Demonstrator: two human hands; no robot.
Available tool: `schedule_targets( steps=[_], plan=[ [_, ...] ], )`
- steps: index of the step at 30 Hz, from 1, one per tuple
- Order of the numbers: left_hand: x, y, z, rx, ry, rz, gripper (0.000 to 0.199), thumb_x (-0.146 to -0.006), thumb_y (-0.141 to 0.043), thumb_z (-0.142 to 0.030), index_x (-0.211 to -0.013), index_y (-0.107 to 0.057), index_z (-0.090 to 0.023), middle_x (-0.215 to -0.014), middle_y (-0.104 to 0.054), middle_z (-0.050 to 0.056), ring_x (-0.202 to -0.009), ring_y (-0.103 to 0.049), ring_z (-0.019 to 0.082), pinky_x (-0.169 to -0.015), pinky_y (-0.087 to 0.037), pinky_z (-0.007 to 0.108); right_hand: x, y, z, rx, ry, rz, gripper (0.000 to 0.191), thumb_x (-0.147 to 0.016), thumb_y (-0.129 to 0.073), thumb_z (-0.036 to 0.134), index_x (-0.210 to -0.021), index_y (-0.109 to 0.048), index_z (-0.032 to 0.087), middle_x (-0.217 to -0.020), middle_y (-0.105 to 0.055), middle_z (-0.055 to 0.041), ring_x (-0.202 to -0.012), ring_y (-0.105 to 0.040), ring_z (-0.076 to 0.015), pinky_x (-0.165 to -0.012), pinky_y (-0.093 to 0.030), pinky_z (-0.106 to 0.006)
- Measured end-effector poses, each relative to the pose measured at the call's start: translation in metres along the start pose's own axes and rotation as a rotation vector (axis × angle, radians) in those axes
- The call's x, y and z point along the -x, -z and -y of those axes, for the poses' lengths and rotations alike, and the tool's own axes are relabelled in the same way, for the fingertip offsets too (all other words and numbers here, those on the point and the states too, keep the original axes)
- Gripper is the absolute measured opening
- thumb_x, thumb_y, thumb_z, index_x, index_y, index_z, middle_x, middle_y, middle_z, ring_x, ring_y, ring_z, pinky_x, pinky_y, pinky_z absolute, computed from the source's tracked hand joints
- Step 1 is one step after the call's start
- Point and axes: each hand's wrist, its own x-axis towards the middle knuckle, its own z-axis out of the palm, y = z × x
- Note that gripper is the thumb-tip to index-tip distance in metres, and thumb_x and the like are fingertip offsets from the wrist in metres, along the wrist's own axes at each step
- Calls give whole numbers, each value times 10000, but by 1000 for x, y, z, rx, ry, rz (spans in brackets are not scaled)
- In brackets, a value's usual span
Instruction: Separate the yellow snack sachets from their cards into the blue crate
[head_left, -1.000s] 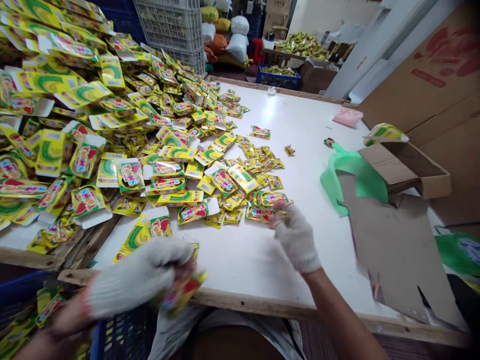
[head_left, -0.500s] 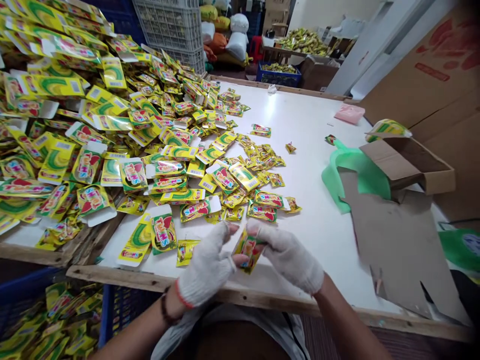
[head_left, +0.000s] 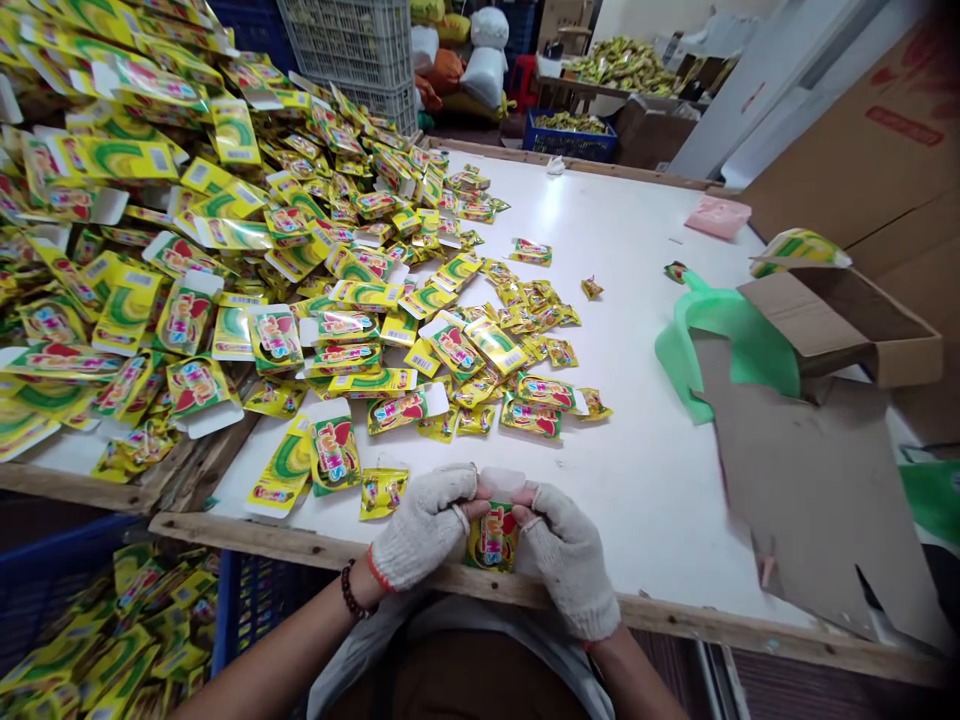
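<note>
Both my hands wear white knitted gloves with bare fingertips. Between them, at the table's near edge, is a small green and yellow candy box (head_left: 493, 538) printed "TWINS", its pale top flap raised. My left hand (head_left: 429, 520) pinches the box's upper left side. My right hand (head_left: 566, 550) pinches its upper right side. Just left of my left hand lies a yellow candy packet (head_left: 383, 493). Farther left are a flat yellow carton (head_left: 279, 470) and another TWINS box (head_left: 334, 452). Beyond my hands, more boxes and small packets lie loosely together.
A big heap of boxes (head_left: 187, 210) covers the left side. On the right are a green dustpan (head_left: 675, 350), a cardboard piece (head_left: 795, 480) and an open carton (head_left: 907, 350). A wooden rim (head_left: 300, 545) edges the white table (head_left: 622, 480). A blue crate (head_left: 232, 600) stands below left.
My right hand has shifted from the box's side to its upper corner. The box now stands straighter, facing me, with its pale flap showing. The view has shifted slightly.
</note>
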Motion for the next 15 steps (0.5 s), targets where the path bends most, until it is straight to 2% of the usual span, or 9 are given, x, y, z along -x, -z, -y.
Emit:
schedule_targets(
  steps=[2, 4, 6, 10, 15],
  plan=[
    [-3, 1, 1, 42, 14, 13, 163, -803, -569, -261, -904, -641, -155, -832, -621, 28, -793, -563, 151, -734, -452, 263, -6, 2, 4, -51, -58, 50, 136, -783, -561, 272, -835, -642, 175, -804, -680, -45, -753, -629, -175, -690, -529, -277],
    [-4, 2, 3, 110, 44, 11, 280, -792, -573, -236, -1061, -569, -158, -829, -602, 18, -739, -547, 128, -683, -448, 240, -11, 5, 7, -124, -112, 110, 247, -779, -568, 282, -993, -611, 167, -831, -685, -44, -752, -636, -173, -671, -534, -275],
    [-6, 2, 3, 133, 60, 17, 337, -782, -575, -214, -1110, -525, -156, -811, -588, 9, -707, -530, 116, -649, -435, 224, -16, 8, 9, -119, -114, 145, 330, -781, -567, 280, -1090, -586, 165, -900, -690, -57, -802, -640, -182, -705, -533, -292],
    [-9, 9, -5, 14, -1, 76, 101, -792, -568, -222, -808, -617, -135, -766, -595, 9, -745, -530, 129, -696, -413, 230, -20, 14, 15, 35, -24, 188, 191, -807, -538, 274, -874, -690, 178, -892, -703, -63, -829, -636, -193, -754, -513, -306],
    [-16, 20, -21, -45, -14, 189, 230, -843, -501, -302, -795, -650, -133, -741, -609, 5, -718, -531, 128, -657, -393, 217, -26, 18, 25, 73, -50, 242, 168, -785, -564, 253, -855, -692, 170, -829, -705, -43, -755, -633, -176, -685, -512, -274]
  ],
)
